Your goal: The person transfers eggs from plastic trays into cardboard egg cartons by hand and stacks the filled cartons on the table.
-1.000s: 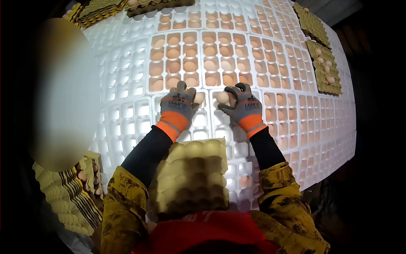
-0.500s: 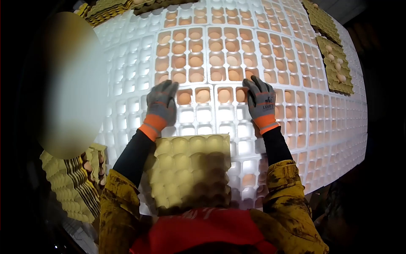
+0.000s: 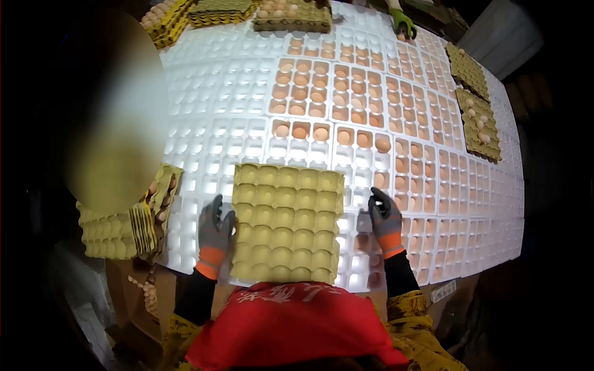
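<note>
An empty yellow-brown egg tray (image 3: 286, 216) lies right in front of me, over white foam egg cartons. My left hand (image 3: 216, 227), in a grey and orange glove, is beside the tray's left edge, fingers apart and slightly bent, holding nothing. To the tray's right, my right hand (image 3: 386, 217) hovers above the cartons with its fingers apart and nothing in them. Beyond the tray, one foam carton (image 3: 301, 154) has a row of brown eggs (image 3: 301, 130) at its far end. The foam carton (image 3: 365, 162) beside it holds several eggs, and its near pockets are partly bare.
Filled cartons (image 3: 357, 93) spread across the table's middle and right. Egg trays (image 3: 479, 120) lie at the right; others (image 3: 292, 15) stand at the far edge. Stacked trays (image 3: 114, 232) stand at the left. Another person's green-gloved hand (image 3: 403, 25) touches the far side.
Both hands have drawn back towards me from the egg row, down to either side of the tray. The view has shifted, showing more of the far side and the green-gloved hand.
</note>
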{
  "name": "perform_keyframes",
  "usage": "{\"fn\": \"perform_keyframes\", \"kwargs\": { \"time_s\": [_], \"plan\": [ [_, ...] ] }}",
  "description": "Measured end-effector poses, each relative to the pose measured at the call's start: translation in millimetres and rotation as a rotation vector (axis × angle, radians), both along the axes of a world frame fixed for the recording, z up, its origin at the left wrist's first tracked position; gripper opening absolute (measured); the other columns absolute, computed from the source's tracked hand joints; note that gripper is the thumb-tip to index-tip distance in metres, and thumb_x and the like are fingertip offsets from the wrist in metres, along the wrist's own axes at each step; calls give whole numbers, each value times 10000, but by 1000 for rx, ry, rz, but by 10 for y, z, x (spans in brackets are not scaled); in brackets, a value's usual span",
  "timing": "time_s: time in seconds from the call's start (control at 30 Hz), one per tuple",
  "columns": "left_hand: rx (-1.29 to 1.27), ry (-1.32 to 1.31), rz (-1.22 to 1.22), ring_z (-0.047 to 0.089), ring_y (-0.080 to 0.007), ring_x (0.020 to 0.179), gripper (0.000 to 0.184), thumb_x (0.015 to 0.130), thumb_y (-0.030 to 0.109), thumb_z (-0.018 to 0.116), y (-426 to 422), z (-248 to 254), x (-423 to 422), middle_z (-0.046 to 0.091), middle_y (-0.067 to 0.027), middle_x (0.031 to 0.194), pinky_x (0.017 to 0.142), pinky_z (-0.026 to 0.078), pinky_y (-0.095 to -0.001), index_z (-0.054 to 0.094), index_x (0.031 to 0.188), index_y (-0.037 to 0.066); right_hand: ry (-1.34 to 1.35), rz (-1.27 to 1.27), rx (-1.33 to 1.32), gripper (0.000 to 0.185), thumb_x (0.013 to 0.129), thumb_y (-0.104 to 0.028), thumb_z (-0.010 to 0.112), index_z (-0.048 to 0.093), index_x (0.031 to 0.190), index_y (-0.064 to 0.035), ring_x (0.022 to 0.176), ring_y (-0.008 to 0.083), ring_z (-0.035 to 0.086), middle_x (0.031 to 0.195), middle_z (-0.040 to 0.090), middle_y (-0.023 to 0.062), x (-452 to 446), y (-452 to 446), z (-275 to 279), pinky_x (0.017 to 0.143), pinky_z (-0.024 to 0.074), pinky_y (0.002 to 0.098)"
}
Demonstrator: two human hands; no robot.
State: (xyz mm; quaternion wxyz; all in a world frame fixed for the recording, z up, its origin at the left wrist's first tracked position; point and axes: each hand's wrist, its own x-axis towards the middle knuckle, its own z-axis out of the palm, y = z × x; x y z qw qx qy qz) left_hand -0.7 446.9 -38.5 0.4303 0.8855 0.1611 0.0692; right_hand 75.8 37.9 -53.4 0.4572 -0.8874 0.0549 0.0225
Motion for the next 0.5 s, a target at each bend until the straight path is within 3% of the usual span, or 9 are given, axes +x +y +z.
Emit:
{"fn": "perform_keyframes", "kwargs": {
  "time_s": [0.03,0.1,0.17,0.2,0.23,0.27,0.33,0.4,0.5],
  "plan": [
    [72,10,-12,598,-274,994,477,924,154,688,42,-94,-240,623,-151,1119,871,503,-384,552,1366,36,41,45,28,465,913,-188,707,603,1364,-140,842,164,680,1139,685,65,-79,41,-86,776,545,304],
    [100,10,18,600,-285,900,472,914,169,705,-10,-164,-562,626,-148,1058,814,512,-409,563,1345,42,-131,-25,-78,456,912,-213,713,613,1350,-132,853,169,681,1161,682,72,11,112,19,776,550,319],
    [122,95,38,603,-303,929,507,913,226,708,-32,-260,-744,624,-169,1064,837,510,-418,552,1360,47,-300,-154,-79,457,922,-233,699,602,1355,-120,890,203,689,1205,671,105,565,-103,-127,796,556,338],
    [135,123,35,602,-317,946,522,911,250,710,-43,-308,-779,623,-176,1068,854,506,-428,548,1363,45,-228,-190,-16,464,939,-289,667,593,1361,-110,1013,276,683,1259,650,133,873,-167,-172,856,549,380],
    [172,107,17,600,-328,966,532,910,270,707,-70,-321,-787,623,-181,1078,868,502,-435,545,1364,45,-357,-151,-233,486,941,-345,640,592,1356,-98,1135,347,637,1307,621,158,1185,-269,-346,931,522,433],
    [210,93,8,597,-340,985,542,910,290,705,-103,-333,-810,623,-185,1088,882,497,-441,543,1366,46,-220,-146,-336,483,934,-375,627,597,1350,-133,1183,378,598,1334,600,171,1340,-221,-270,973,498,450],
    [259,109,3,592,-359,1022,560,910,329,696,-171,-352,-852,624,-190,1110,908,485,-451,540,1368,46,-202,-145,-687,423,864,-272,722,659,1251,-116,1087,330,647,1200,660,157,1673,-253,-580,917,516,427],
    [295,175,41,586,-375,1057,576,912,367,684,-234,-350,-853,626,-190,1134,934,472,-460,538,1368,47,-216,-109,-456,361,834,-219,731,698,1179,-117,1067,339,646,1160,665,147,1838,-302,-645,905,518,421],
    [353,207,64,577,-382,1111,615,919,459,639,-293,-296,-863,621,-176,1197,970,447,-472,530,1382,70,-472,56,-445,299,791,-150,733,742,1088,-121,1094,346,611,1109,663,136,1913,-278,-829,947,505,413]
  ]
}}
